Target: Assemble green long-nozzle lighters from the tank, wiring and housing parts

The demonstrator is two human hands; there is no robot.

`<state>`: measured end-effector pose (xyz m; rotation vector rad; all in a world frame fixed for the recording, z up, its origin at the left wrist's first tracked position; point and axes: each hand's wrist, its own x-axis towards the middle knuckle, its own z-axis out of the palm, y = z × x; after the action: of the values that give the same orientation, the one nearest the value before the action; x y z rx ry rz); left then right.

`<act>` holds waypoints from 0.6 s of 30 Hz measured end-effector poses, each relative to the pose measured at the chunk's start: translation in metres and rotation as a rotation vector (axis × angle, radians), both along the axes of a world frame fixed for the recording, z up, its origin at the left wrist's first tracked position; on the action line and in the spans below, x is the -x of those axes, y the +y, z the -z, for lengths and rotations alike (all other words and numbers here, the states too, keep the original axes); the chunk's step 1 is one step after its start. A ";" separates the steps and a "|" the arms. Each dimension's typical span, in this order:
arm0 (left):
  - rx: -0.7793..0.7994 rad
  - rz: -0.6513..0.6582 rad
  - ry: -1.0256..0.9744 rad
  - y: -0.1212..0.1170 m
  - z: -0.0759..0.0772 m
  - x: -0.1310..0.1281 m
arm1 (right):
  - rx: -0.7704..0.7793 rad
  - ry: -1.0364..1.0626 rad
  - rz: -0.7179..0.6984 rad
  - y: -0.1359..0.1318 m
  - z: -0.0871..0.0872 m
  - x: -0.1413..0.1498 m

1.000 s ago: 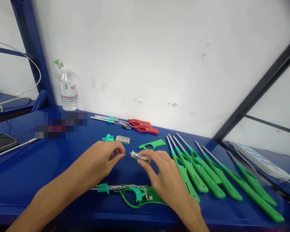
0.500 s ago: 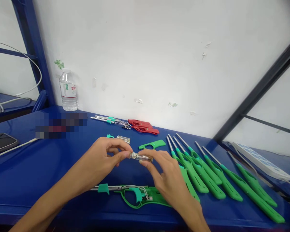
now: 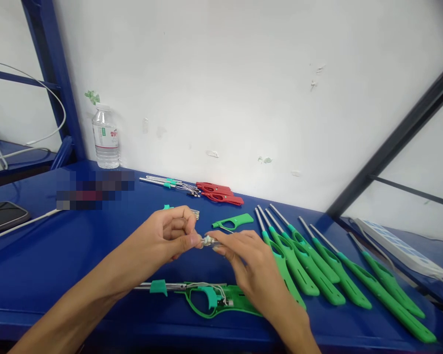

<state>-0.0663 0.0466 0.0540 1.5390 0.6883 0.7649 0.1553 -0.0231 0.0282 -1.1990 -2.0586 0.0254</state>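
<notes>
A small clear lighter fuel tank with a whitish valve end (image 3: pixel 207 240) is between my two hands above the table. My right hand (image 3: pixel 249 255) pinches its body and covers most of it. My left hand (image 3: pixel 173 236) is closed, with thumb and forefinger at the valve tip. Below them lies an opened green lighter half-shell (image 3: pixel 239 299), holding a teal trigger (image 3: pixel 208 297), wires and a metal tube with a teal collar (image 3: pixel 158 286). My right forearm hides part of that shell. Behind my hands rests another green shell half (image 3: pixel 234 222).
Several long green lighters (image 3: pixel 317 265) lie on the blue table (image 3: pixel 77 255) at right. Red shells (image 3: pixel 221 192) and metal tubes with wires (image 3: pixel 170 182) lie by the wall. A water bottle (image 3: pixel 106 140), phone (image 3: pixel 3 216) and power strip (image 3: pixel 402 248) sit around.
My right hand's fingers have moved over more of the fuel tank, so less of its body shows. My left forefinger has lifted and curled, with the thumb still at the valve end.
</notes>
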 end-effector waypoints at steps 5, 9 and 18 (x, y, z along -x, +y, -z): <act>0.045 -0.052 -0.023 -0.007 0.003 -0.003 | -0.010 -0.106 0.008 0.000 0.000 -0.001; 0.023 -0.086 0.022 -0.010 0.005 -0.005 | 0.015 -0.118 -0.002 -0.001 -0.001 0.000; -0.017 -0.004 -0.028 -0.015 0.010 -0.004 | 0.018 -0.158 0.026 -0.012 -0.012 -0.001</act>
<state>-0.0623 0.0312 0.0438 1.5401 0.6662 0.7958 0.1567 -0.0352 0.0397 -1.2743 -2.1826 -0.0653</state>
